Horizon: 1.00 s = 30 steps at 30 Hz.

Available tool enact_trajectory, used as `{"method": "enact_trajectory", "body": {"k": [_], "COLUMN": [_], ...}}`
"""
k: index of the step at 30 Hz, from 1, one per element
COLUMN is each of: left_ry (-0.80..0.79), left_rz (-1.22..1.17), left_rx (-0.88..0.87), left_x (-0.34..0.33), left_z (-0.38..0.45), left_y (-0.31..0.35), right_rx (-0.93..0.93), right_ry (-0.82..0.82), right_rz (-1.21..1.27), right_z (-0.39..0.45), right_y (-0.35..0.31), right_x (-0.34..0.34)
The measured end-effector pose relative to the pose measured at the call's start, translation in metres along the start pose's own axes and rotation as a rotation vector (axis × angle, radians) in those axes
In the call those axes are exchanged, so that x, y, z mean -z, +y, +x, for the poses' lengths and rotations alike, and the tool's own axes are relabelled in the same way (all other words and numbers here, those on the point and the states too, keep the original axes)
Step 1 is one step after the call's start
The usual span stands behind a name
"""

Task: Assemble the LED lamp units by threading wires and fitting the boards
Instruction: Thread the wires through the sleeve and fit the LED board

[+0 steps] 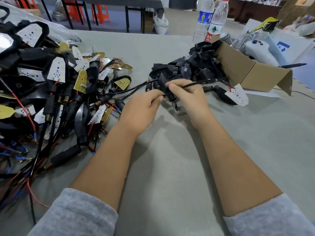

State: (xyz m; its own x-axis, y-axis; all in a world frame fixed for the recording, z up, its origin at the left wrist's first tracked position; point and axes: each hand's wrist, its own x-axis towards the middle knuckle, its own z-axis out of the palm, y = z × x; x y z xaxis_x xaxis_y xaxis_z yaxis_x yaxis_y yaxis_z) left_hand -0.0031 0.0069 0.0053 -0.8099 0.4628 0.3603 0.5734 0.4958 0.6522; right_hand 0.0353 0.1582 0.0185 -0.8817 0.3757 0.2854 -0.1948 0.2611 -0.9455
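I hold the black housing [163,86] above the table [170,159]: right hand [189,97] fingers pinch it steady, while left hand [144,106] fingers clamp the black wire [192,84], apparently to thread it; its LED board [237,97] trails right.

Workroom setting. A grey cloth-covered surface [170,167] fills the foreground. Beyond it lies a pale floor [179,19], on which stand a dark-draped table [119,1] with black metal legs and orange plastic stools [99,11]. Dark shelving [252,7] lines the far right. Lighting is even and diffuse.
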Motion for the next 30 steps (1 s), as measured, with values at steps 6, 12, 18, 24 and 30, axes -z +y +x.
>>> {"method": "enact_trajectory", "body": {"k": [6,12,18,24,30], "left_ry": [0.11,0.135,-0.001,-0.021,0.089], "left_rz": [-0.07,-0.277,-0.298,-0.565,-0.505], "left_rx": [0.135,0.264,0.111,0.125,0.172], "left_x": [0.002,0.0,-0.001,0.003,0.002], "left_z": [0.006,0.006,0.001,0.001,0.004], "left_y": [-0.002,-0.007,-0.001,0.005,0.002], "right_rx": [-0.004,0.035,-0.039,-0.194,-0.175], "right_ry": [-0.055,-0.078,-0.031,-0.202,-0.215], "right_rz": [-0.278,-0.328,0.055,0.402,0.355], "right_z": [0.0,-0.002,-0.007,-0.012,-0.01], "right_y": [0.007,0.005,-0.007,-0.015,-0.012], "right_x": [-0.008,-0.008,-0.008,-0.014,-0.013]}}
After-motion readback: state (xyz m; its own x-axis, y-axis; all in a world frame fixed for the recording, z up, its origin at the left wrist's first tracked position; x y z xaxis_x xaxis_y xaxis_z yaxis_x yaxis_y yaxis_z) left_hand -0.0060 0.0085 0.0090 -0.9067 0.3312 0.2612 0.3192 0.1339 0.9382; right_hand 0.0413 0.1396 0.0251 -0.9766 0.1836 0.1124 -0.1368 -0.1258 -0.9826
